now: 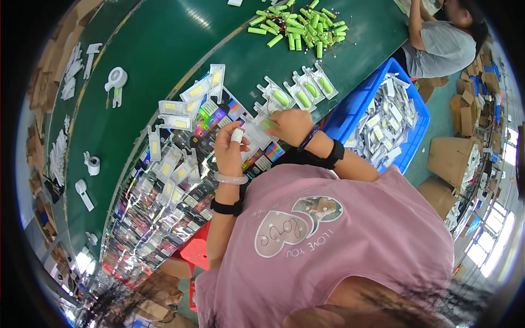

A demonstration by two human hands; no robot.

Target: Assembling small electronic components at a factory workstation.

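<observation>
My left hand (229, 150) is closed on the edge of a white plastic casing (255, 134), with a white cover round one finger. From the other side my right hand (295, 128) reaches over the casing, its fingers pinched on a green cylindrical battery (268, 123) that is slightly blurred. Fingertips hide part of the battery and casing. Just beyond my right hand lie several white casings (303, 97), each with a green battery in it. Left of my left hand are several casings with yellow panels (175, 121), lying loose on shiny printed sheets (219, 112).
A heap of green batteries with thin wires (306, 26) lies on the green table (219, 65). At the right stands a blue bin (350, 109) full of white casings. Small white fans (116, 79) are on the left green surface (142, 49). A person (440, 46) sits at the far right.
</observation>
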